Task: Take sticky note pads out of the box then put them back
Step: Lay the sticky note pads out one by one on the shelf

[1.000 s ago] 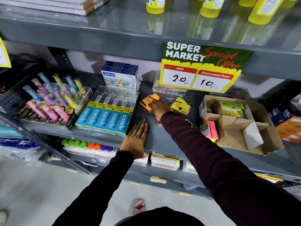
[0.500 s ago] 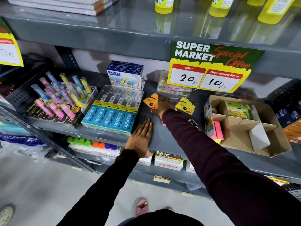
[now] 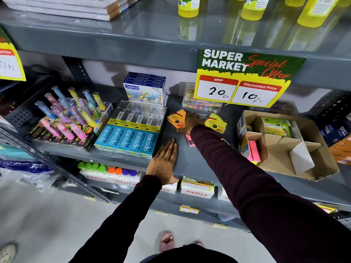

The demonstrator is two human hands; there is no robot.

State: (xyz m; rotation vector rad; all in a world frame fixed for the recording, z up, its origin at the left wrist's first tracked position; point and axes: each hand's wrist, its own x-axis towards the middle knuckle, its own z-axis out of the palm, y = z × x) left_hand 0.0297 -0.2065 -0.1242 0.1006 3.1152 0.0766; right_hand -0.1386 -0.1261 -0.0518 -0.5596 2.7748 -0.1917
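Shop: stocked shelves (image 3: 190, 162), price sign (image 3: 245, 78)

Pink pad (image 3: 190, 140) mostly under sleeve (image 3: 218, 149).

Orange pad (image 3: 177, 118), yellow pad (image 3: 217, 123), pink pad (image 3: 190, 140) on shelf; cardboard box (image 3: 311, 164) rt.

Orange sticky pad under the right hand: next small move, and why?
Probably close the right hand on the orange pad and lift it toward the cardboard box. The fingers already rest on it, the box stands open to the right with free compartments, and the yellow pad and pink pad also lie loose on the shelf.
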